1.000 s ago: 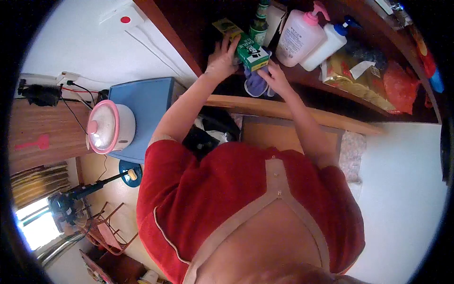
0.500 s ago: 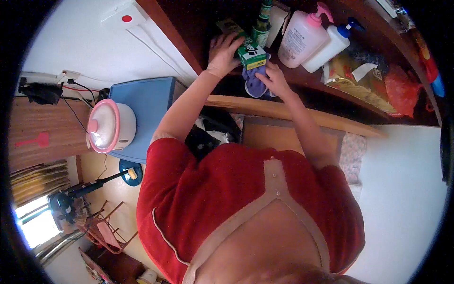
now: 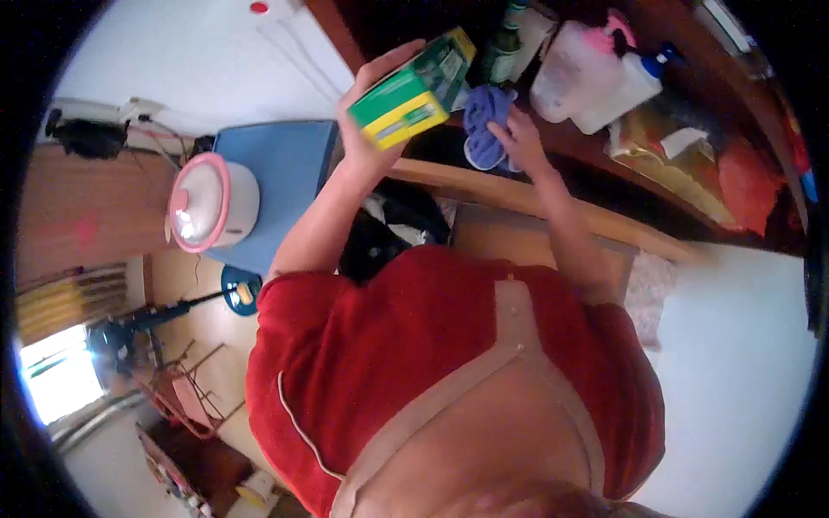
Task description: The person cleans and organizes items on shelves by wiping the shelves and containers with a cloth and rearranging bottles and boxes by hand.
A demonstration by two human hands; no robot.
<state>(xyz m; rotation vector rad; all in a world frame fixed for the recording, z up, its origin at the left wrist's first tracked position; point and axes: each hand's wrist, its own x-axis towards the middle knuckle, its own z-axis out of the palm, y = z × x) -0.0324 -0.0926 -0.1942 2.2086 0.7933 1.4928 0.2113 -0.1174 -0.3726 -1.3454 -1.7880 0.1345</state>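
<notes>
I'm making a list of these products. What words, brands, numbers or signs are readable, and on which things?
No text is readable.
Box: print too blurred to read.
Pink pump bottle: label too blurred.
Green bottle: label too small and blurred.

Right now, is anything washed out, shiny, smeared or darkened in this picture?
In the head view, the window glares white; also there, the cooker lid catches a shine, lettering on the green-and-yellow box and pink pump bottle is too blurred to read, and the corners fall into black.
</notes>
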